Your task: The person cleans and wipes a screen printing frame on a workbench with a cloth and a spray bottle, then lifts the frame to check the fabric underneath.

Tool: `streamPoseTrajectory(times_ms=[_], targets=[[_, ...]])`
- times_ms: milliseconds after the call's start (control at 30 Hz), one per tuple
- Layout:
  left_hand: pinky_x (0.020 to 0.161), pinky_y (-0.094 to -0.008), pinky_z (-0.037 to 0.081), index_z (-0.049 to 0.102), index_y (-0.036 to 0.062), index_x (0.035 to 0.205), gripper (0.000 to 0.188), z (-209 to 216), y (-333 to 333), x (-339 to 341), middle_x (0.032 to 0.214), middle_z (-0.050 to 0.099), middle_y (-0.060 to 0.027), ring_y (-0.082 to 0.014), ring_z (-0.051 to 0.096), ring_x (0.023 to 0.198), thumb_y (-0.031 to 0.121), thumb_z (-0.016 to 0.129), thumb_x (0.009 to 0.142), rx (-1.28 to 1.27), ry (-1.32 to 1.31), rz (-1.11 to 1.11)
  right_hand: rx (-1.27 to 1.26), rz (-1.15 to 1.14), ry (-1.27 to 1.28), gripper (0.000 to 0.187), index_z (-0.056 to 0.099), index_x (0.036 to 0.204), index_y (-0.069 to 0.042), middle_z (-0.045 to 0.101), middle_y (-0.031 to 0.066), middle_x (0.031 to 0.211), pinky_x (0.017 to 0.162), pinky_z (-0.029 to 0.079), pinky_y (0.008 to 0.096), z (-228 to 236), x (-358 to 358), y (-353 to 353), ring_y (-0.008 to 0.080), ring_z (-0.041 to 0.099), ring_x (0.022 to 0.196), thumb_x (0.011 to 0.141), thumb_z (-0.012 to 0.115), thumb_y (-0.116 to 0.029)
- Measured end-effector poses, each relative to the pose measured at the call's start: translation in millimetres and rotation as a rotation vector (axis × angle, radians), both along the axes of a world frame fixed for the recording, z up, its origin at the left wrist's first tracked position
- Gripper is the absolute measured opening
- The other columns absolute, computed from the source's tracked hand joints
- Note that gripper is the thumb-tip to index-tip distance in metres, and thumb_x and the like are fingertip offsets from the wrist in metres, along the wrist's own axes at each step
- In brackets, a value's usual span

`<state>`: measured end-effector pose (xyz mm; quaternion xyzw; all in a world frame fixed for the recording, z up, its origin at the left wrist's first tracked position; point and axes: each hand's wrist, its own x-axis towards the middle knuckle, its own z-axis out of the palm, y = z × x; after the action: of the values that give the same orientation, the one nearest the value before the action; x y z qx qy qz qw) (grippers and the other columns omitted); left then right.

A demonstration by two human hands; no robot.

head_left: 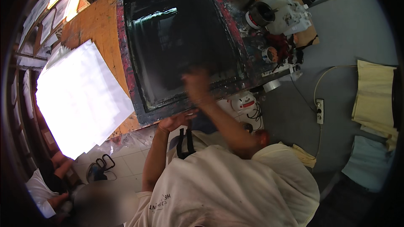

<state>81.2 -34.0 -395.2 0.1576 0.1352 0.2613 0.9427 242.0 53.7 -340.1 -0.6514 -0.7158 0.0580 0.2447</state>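
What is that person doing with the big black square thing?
A person in a cream shirt leans over a large dark printing screen in a paint-stained frame on a wooden table. The left hand rests on the frame's near edge. The right hand is blurred over the screen's lower part; whether it holds anything cannot be told. A stack of white sheets lies to the left, and paint tubs stand to the right.

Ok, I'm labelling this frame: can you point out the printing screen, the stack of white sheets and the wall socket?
printing screen (pixel 176 38): head view, middle of its dark mesh.
stack of white sheets (pixel 80 101): head view, centre of the top sheet.
wall socket (pixel 320 111): head view, middle of its white body.
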Motion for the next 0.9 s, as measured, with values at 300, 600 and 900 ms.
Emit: streamPoseTrajectory(times_ms=[300,600,900], targets=[[0.107,-0.0485,0.032,0.036,0.0092,0.142,0.078,13.7,2.6,0.9,0.145,0.037,-0.0147,-0.0348,0.038,0.131,0.049,0.066,0.081,0.066,0.008,0.121,-0.23,-0.17,-0.019,0.013,0.071,0.089,-0.011,0.064,0.0149,0.099,0.09,0.042,0.0471,14.6,78.4,96.0,0.037,0.056,0.101,0.082,0.061,-0.016],[0.106,-0.0494,0.032,0.036,0.012,0.142,0.082,9.5,-3.3,-0.4,0.142,0.042,-0.0141,-0.0305,0.039,0.131,0.05,0.069,0.077,-0.051,0.011,0.193,0.06,0.52,-0.028,0.014,0.069,0.081,-0.013,0.063,0.01,0.097,0.086,0.045,0.0473,4.5,-12.1,124.5,0.0325,0.056,0.098,0.068,0.067,-0.01],[0.105,-0.048,0.034,0.047,0.0142,0.134,0.06,12.7,-7.2,3.9,0.135,0.05,-0.0069,-0.0268,0.045,0.126,0.033,0.068,0.082,-0.213,-0.041,0.4,0.11,0.86,0.05,0.017,0.069,0.08,-0.014,0.063,0.0064,0.093,0.088,0.047,0.0415,-1.0,-27.3,156.9,0.0281,0.058,0.097,0.066,0.068,-0.005]])
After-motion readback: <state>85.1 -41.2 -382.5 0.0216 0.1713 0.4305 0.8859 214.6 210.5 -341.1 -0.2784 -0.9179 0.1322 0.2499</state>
